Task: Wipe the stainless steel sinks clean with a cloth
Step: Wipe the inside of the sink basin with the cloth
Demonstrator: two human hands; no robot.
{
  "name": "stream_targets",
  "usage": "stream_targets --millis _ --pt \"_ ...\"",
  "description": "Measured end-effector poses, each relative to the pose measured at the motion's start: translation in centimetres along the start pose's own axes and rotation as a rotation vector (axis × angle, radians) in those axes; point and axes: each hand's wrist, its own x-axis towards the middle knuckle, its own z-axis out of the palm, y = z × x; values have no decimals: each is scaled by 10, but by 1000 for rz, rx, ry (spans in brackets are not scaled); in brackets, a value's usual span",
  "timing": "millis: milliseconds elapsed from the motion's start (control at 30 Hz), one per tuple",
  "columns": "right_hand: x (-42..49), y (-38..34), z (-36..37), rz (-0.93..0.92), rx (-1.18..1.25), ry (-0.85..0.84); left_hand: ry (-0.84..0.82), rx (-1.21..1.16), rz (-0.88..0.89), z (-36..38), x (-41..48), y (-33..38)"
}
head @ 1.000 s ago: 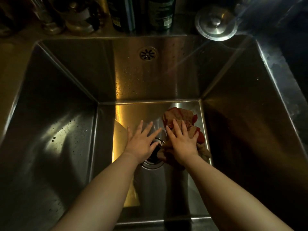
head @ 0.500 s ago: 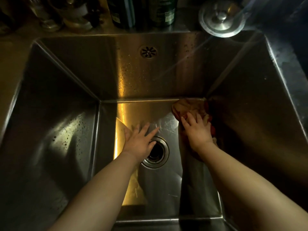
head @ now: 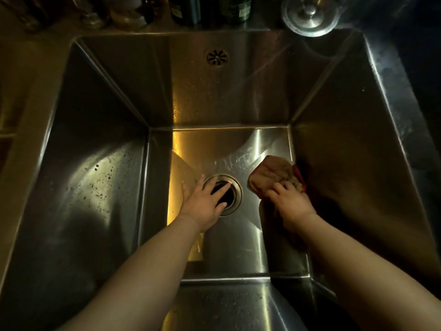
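A deep stainless steel sink fills the head view, dimly lit, with water drops on its walls. A crumpled brown and red cloth lies on the sink floor against the right wall. My right hand presses down on the cloth's near part with its fingers bent over it. My left hand rests flat on the floor with fingers spread, partly over the round drain, and it holds nothing.
An overflow grille sits high on the back wall. A round metal drain plug lies on the back ledge at the right. Dark bottles and jars stand along the back ledge.
My right hand has swept the cloth from beside the drain to the far right corner, then back toward me along the right wall. My left hand has stayed by the drain.
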Motion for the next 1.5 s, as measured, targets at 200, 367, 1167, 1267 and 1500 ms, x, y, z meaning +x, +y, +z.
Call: stream_targets --millis 200,367,1167,1267,1500 --pt "-24 -8 11 -88 -41 -203 -2 -12 -16 2 -17 5" --pt "-38 -26 4 -181 -56 -395 -33 -40 -33 -7 -36 9" --pt "-21 -31 34 -493 120 -158 -255 -41 173 6 -11 16" --pt "-20 -44 43 -423 278 -61 -269 -80 198 12 -16 14" --pt "-12 -51 37 -371 479 -12 -262 -139 158 8 -17 22"
